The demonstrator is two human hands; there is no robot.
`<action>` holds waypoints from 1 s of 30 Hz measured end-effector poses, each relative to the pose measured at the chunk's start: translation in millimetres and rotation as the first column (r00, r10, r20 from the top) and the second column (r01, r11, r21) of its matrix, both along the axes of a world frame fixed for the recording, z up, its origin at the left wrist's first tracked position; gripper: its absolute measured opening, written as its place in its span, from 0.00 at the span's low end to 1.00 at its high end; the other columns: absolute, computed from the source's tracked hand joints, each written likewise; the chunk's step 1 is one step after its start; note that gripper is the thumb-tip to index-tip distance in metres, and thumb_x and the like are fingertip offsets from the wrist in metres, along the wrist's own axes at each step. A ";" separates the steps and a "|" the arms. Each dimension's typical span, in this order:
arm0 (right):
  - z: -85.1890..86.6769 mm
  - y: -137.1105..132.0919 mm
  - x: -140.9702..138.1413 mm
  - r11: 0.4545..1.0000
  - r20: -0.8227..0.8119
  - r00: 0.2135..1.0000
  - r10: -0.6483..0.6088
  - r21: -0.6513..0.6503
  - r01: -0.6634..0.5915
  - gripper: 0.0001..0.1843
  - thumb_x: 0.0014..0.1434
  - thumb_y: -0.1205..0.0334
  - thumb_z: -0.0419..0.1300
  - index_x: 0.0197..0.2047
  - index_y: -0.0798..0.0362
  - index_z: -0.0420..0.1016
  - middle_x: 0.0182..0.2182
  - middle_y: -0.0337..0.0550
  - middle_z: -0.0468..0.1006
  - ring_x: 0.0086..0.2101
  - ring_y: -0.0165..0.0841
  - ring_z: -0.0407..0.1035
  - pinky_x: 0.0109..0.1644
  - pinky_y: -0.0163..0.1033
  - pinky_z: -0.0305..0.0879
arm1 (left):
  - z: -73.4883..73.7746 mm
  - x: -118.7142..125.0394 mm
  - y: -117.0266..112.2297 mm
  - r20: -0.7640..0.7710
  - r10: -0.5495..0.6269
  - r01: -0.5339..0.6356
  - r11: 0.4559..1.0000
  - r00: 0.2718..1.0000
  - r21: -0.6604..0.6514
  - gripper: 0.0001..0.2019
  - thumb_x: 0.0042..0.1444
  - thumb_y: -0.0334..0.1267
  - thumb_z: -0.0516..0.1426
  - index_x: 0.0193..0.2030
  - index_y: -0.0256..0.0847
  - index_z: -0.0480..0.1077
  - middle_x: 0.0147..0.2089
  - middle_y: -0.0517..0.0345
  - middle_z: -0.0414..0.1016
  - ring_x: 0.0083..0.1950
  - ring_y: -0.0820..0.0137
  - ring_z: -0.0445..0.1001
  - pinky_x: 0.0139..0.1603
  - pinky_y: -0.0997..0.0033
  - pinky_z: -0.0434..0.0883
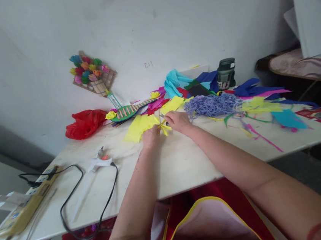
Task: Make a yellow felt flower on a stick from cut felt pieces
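Observation:
Both my hands meet over the middle of the table. My left hand (151, 137) is closed, pinching a folded piece of yellow crepe paper (164, 129) whose strips stick out toward my right hand. In my closed right hand (178, 121) is what looks like a small pair of scissors (167, 123); a dark handle loop shows, and the blades lie close to the paper, mostly hidden. A flat yellow crepe paper sheet (135, 128) lies just behind and left of my left hand.
Left on the table (179, 167) are a glue gun (100, 162) with its cord and a power strip (28, 204). A red plastic bag (85, 124), a green paper decoration (132, 109), purple shredded strands (213, 105) and a dark cup (226, 74) stand further back. Paper flowers (88, 70) hang on the wall.

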State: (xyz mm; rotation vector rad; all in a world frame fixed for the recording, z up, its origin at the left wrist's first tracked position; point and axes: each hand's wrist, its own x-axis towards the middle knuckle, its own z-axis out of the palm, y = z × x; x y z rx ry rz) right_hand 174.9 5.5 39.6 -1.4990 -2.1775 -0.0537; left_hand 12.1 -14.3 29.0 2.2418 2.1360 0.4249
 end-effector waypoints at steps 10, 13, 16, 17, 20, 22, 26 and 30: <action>-0.9 12.8 8.7 0.964 0.196 0.944 0.264 -0.070 -0.255 0.16 0.68 0.63 0.55 0.51 0.55 0.83 0.47 0.52 0.85 0.50 0.41 0.73 0.58 0.43 0.58 | 1.5 -0.7 -1.7 -0.059 -0.083 0.080 0.996 0.995 -0.039 0.15 0.72 0.44 0.49 0.57 0.47 0.74 0.49 0.46 0.84 0.52 0.57 0.81 0.47 0.66 0.68; 3.7 7.6 8.1 0.971 0.215 0.952 0.219 -0.147 -0.190 0.19 0.71 0.60 0.52 0.55 0.51 0.82 0.49 0.50 0.85 0.49 0.40 0.76 0.50 0.39 0.62 | 0.9 -1.4 -0.8 -0.062 -0.091 0.090 0.996 0.994 -0.029 0.15 0.72 0.43 0.48 0.56 0.47 0.73 0.47 0.47 0.84 0.51 0.57 0.81 0.45 0.67 0.67; 8.9 2.4 8.1 0.972 0.247 0.952 0.183 -0.188 -0.138 0.20 0.72 0.57 0.50 0.58 0.48 0.80 0.51 0.50 0.85 0.50 0.40 0.77 0.46 0.38 0.63 | -0.5 -2.3 0.3 -0.073 -0.096 0.095 0.995 0.993 -0.019 0.14 0.72 0.42 0.48 0.54 0.47 0.74 0.47 0.47 0.84 0.50 0.58 0.81 0.44 0.67 0.67; 10.2 1.0 7.7 0.972 0.260 0.949 0.178 -0.197 -0.128 0.21 0.73 0.57 0.50 0.59 0.48 0.80 0.51 0.50 0.85 0.51 0.41 0.78 0.46 0.38 0.63 | -0.9 -2.5 0.4 -0.072 -0.100 0.099 0.995 0.992 -0.017 0.14 0.72 0.41 0.49 0.53 0.48 0.74 0.47 0.48 0.84 0.50 0.58 0.81 0.44 0.67 0.66; 11.6 -1.8 4.0 0.974 0.282 0.948 0.146 -0.209 -0.088 0.22 0.73 0.56 0.48 0.59 0.48 0.80 0.51 0.53 0.85 0.52 0.43 0.78 0.47 0.39 0.65 | -1.0 -2.7 0.1 -0.048 -0.119 0.119 0.993 0.992 -0.001 0.13 0.70 0.40 0.50 0.49 0.48 0.76 0.46 0.49 0.83 0.49 0.58 0.81 0.44 0.67 0.66; 10.3 -2.5 -0.2 0.977 0.274 0.955 0.109 -0.207 -0.052 0.22 0.72 0.56 0.49 0.58 0.49 0.80 0.51 0.54 0.84 0.52 0.43 0.78 0.47 0.39 0.66 | -0.1 -2.3 -0.8 -0.036 -0.146 0.147 0.989 0.989 0.018 0.12 0.69 0.37 0.51 0.46 0.48 0.77 0.47 0.50 0.83 0.49 0.59 0.80 0.45 0.67 0.67; 4.8 -2.7 -8.5 0.977 0.258 0.964 0.060 -0.211 -0.004 0.21 0.70 0.58 0.51 0.56 0.51 0.81 0.50 0.57 0.84 0.53 0.45 0.78 0.48 0.40 0.67 | 1.2 -0.2 -2.9 -0.076 -0.182 0.185 0.982 0.980 0.029 0.13 0.68 0.35 0.51 0.44 0.47 0.78 0.50 0.50 0.83 0.52 0.59 0.80 0.46 0.67 0.67; 3.0 -3.3 -9.8 0.978 0.258 0.964 0.070 -0.208 -0.016 0.21 0.69 0.58 0.51 0.54 0.52 0.82 0.49 0.57 0.85 0.52 0.45 0.78 0.47 0.41 0.67 | 0.1 1.7 -3.0 -0.101 -0.180 0.182 0.983 0.978 0.012 0.12 0.67 0.35 0.52 0.45 0.45 0.77 0.50 0.48 0.83 0.53 0.56 0.80 0.47 0.65 0.68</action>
